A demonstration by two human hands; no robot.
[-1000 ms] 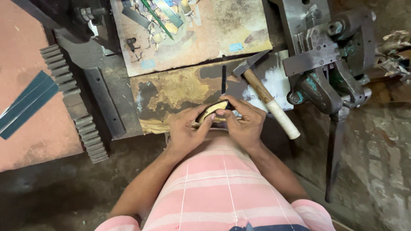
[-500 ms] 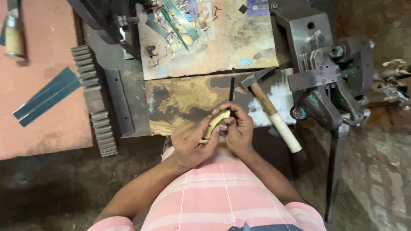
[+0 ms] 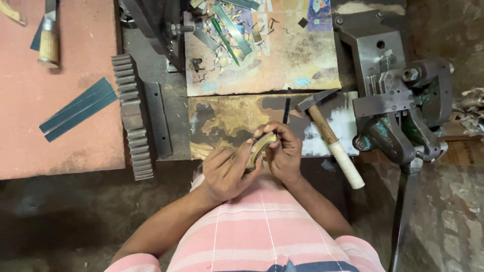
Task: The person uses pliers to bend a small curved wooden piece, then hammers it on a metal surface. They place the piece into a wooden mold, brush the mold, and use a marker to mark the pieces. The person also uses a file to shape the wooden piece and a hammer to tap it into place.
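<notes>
Head view looks straight down on a person in a pink and white striped shirt [image 3: 262, 226]. Just beyond the shirt, both hands meet over the near edge of the table. The left hand [image 3: 227, 168] has its grip closed around the lower end of a small curved tan wooden piece with a dark edge [image 3: 258, 147], fingers wrapped along its side. The right hand [image 3: 283, 151] has its grip closed on the upper end of the same curved piece, fingertips pinching it from the far side. The curved piece stands tilted between the two hands, lifted off the stained, worn brown metal plate [image 3: 227, 118] that lies under and beyond the hands.

Just right of the curved piece, a hammer with a pale wooden handle and dark steel head [image 3: 330, 138] lies slanted on the plate, head away from the person. A thin dark metal rod [image 3: 286, 111] lies just beyond the right hand. Further right of the curved piece stands a heavy grey iron press [image 3: 393, 100]. Left of the curved piece, a long toothed grey metal rack [image 3: 132, 116] runs away from the person, and further left, two teal metal strips [image 3: 78, 108] rest on a reddish board [image 3: 60, 146]. Far beyond the curved piece, green and grey metal scraps [image 3: 229, 30] lie scattered on a printed sheet [image 3: 282, 55].
</notes>
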